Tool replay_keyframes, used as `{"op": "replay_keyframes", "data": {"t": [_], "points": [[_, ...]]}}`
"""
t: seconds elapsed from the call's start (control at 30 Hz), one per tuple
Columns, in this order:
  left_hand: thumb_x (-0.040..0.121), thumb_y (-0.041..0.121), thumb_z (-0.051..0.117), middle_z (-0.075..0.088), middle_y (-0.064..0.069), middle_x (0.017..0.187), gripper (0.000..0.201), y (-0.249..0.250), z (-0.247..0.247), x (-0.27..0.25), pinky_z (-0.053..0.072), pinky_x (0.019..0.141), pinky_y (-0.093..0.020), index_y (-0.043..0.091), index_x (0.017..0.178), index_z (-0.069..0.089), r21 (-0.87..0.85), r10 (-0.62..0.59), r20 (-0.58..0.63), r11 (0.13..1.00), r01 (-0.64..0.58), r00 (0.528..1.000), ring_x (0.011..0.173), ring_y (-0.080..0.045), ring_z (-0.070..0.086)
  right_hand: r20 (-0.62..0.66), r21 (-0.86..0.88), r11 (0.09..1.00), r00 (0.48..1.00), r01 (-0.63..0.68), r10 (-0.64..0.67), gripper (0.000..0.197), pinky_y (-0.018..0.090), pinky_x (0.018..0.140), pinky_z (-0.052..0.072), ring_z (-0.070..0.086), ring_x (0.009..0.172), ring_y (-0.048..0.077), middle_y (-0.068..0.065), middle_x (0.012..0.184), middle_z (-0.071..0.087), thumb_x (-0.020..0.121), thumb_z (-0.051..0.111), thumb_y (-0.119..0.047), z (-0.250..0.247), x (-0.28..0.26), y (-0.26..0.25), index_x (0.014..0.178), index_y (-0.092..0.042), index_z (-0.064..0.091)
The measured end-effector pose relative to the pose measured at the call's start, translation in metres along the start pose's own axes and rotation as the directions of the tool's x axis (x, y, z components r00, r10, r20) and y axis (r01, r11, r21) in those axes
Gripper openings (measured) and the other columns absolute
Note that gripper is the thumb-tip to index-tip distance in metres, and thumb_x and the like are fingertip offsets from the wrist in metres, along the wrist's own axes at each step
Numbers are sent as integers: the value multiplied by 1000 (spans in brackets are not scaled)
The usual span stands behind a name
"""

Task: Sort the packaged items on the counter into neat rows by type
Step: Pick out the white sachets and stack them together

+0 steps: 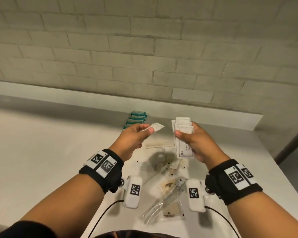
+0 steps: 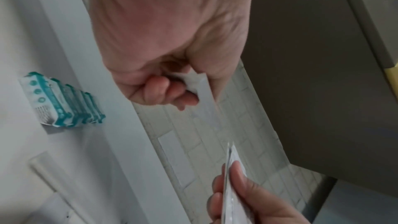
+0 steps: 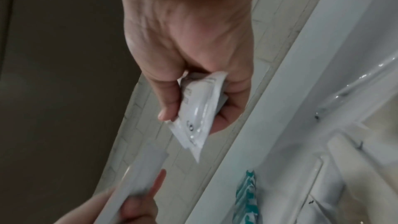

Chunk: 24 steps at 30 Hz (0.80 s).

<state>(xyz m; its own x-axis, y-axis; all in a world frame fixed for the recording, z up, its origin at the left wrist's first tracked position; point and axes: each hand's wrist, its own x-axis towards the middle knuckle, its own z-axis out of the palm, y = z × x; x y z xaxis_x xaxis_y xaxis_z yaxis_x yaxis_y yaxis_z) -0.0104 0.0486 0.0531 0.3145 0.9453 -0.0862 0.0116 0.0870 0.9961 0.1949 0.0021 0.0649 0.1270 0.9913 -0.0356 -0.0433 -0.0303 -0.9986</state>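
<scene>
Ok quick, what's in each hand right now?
Left hand: pinching one small white sachet.
Right hand: gripping a fanned bunch of white sachets.

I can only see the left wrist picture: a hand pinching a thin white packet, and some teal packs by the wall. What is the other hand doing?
Observer: The right hand grips a fanned stack of white packets, raised above the counter.
Operator: Is anything still unsorted?
Observer: Yes. A loose pile of clear wrapped items lies on the counter between the wrists, nearer the person.
Operator: Are the teal packs tidy?
Observer: The teal packs stand in one short row running toward the wall, ahead of the left hand, which pinches a single white packet.
</scene>
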Motion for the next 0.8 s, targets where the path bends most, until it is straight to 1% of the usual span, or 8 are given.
{"op": "replay_keyframes", "data": {"t": [0.13, 0.23, 0.33, 0.5, 0.6, 0.67, 0.73, 0.8], "points": [[84, 0, 68, 68, -7, 98, 40, -10, 1, -3, 52, 56, -25, 14, 116, 50, -51, -18, 58, 998, 21, 998, 71, -17, 68, -13, 44, 999, 1000, -3, 4, 42, 31, 85, 52, 64, 103, 25, 12, 115, 66, 86, 64, 2, -6, 3, 1, 124, -9, 50], [79, -5, 71, 68, -17, 109, 53, -16, 0, -1, 55, 74, -38, 19, 119, 47, 116, 12, 40, 993, -17, 999, 86, -27, 69, -7, 27, 1000, 1000, 9, -9, 40, 32, 84, 52, 64, 100, 24, 8, 109, 67, 86, 64, 2, -7, 5, 2, 122, -10, 51], [77, 0, 75, 69, -13, 106, 61, -15, 0, 1, 54, 86, -39, 21, 126, 46, 297, 51, 26, 953, -56, 998, 93, -24, 68, 5, -20, 998, 998, 59, -58, 31, 31, 85, 52, 64, 98, 23, 3, 101, 69, 86, 64, 2, -7, 6, -6, 109, -17, 56], [74, 12, 81, 62, 1, 104, 70, -1, 2, -2, 53, 76, -24, 30, 131, 45, 546, -2, 200, 831, -109, 980, 96, -13, 62, 322, -378, 907, 945, 186, -59, 28, 12, 66, 50, 67, 76, 0, -8, 88, 70, 86, 67, -6, 8, 0, -38, 108, -21, 60], [72, -4, 77, 63, -11, 105, 75, 7, 2, 5, 58, 76, -35, 34, 127, 44, 321, 81, 274, 932, -170, 958, 88, -24, 67, 430, -581, 793, 896, 184, 107, 25, 25, 87, 52, 67, 90, 10, -3, 100, 71, 86, 69, -14, 23, 1, -37, 110, -21, 63], [78, -11, 69, 58, -13, 99, 71, 11, -1, 10, 56, 67, -29, 29, 131, 41, 80, 190, 160, 975, -205, 969, 79, -19, 64, 382, -506, 854, 919, 120, 97, 30, 34, 96, 50, 67, 101, 18, 2, 110, 71, 86, 69, -17, 27, 3, -24, 116, -18, 62], [86, 1, 65, 61, -9, 99, 59, 10, -3, 15, 54, 67, -27, 23, 135, 39, -177, 216, -22, 960, -216, 976, 81, -17, 65, 279, -397, 911, 960, 106, 10, 35, 41, 94, 51, 68, 103, 24, 4, 111, 71, 87, 69, -24, 30, 5, -12, 120, -18, 59], [90, 22, 62, 65, -8, 105, 59, 5, 0, 14, 53, 74, -30, 16, 141, 34, -359, 134, -52, 922, -144, 990, 86, -17, 67, 123, -314, 944, 990, 104, -68, 35, 48, 93, 52, 69, 99, 27, 5, 107, 72, 87, 67, -34, 35, 10, -3, 117, -20, 57]]}}
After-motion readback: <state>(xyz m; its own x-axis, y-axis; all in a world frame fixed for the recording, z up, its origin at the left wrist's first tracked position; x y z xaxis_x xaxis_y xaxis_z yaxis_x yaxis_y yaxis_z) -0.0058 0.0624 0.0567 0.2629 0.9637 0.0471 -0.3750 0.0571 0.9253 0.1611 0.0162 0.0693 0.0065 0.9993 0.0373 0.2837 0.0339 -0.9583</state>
